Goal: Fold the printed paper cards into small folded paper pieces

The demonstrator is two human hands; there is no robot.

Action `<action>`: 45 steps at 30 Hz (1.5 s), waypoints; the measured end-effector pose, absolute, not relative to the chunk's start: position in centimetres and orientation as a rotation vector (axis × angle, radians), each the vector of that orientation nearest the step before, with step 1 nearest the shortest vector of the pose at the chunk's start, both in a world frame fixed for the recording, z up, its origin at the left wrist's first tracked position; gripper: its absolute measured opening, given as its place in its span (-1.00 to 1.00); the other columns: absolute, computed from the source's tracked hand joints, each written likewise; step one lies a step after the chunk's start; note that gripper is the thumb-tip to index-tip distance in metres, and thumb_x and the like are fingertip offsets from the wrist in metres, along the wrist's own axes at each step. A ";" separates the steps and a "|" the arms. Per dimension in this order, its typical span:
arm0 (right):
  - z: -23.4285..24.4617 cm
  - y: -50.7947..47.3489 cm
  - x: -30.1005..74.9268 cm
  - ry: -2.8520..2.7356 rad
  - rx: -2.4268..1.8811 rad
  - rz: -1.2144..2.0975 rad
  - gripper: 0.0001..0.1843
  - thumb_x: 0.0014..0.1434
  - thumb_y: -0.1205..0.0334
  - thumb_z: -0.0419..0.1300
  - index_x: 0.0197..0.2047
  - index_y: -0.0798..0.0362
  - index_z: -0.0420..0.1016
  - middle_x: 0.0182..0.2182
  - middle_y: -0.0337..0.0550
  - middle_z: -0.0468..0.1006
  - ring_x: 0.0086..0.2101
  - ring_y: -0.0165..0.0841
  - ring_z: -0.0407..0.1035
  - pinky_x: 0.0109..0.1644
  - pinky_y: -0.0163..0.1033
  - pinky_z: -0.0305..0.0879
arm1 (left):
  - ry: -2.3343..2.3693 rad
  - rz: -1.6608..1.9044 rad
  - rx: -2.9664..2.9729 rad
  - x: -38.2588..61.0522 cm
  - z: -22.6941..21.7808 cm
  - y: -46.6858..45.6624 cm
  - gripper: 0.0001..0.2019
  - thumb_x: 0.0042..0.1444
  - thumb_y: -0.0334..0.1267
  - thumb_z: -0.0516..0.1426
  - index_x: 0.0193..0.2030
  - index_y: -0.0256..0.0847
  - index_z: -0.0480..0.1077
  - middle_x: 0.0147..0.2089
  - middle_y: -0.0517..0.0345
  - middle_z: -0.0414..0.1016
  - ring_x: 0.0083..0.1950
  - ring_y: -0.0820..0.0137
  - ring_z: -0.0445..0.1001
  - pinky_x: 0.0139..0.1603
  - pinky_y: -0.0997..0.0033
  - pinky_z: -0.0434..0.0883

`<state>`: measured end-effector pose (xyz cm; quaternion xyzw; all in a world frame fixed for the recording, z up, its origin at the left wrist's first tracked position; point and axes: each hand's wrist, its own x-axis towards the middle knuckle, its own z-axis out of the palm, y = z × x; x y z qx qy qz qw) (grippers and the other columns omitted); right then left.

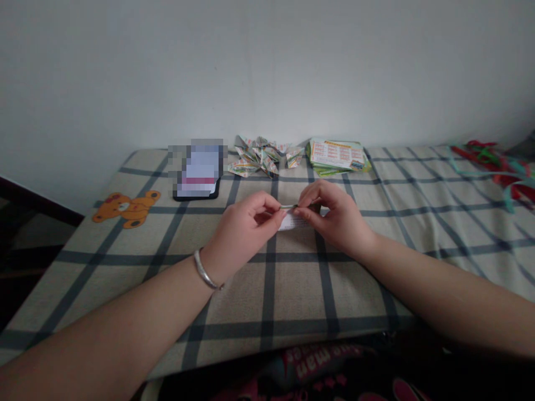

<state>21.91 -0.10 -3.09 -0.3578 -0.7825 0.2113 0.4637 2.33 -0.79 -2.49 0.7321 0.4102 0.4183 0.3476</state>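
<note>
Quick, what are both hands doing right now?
Left hand: closed, pinching a small piece of paper between thumb and fingers.
Right hand: closed, pinching the same paper.

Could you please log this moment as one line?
left hand: pinching paper | right hand: pinching same paper | beyond hands: folded papers, card stack | further left: phone, bear cutout

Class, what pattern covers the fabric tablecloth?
The beige fabric tablecloth has dark blue-grey checks, best in head view.
</note>
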 end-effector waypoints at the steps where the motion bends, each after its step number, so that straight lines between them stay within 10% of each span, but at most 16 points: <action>1: -3.1 -0.1 21.9 -1.922 -0.875 0.526 -0.84 0.14 0.33 0.27 -0.37 0.01 0.34 -0.39 -0.24 0.45 -0.35 -0.40 0.34 -0.32 -0.25 0.24 | 1.060 1.086 1.895 2.3 -2.5 -0.8 -0.92 0.13 -0.27 0.16 -0.35 -0.20 0.36 -0.42 0.26 0.48 -0.43 0.51 0.46 -0.41 0.57 0.42; 45: -2.7 -1.1 21.6 -1.709 -0.945 0.973 -0.78 0.17 0.11 0.27 -0.20 -0.01 0.35 -0.46 -0.31 0.49 -0.57 -0.50 0.38 -0.57 -0.37 0.31 | 1.007 1.225 1.654 2.2 -2.8 -0.5 -0.90 0.26 -0.24 0.04 -0.16 -0.16 0.18 -0.38 0.31 0.43 -0.65 0.61 0.43 -0.70 0.68 0.34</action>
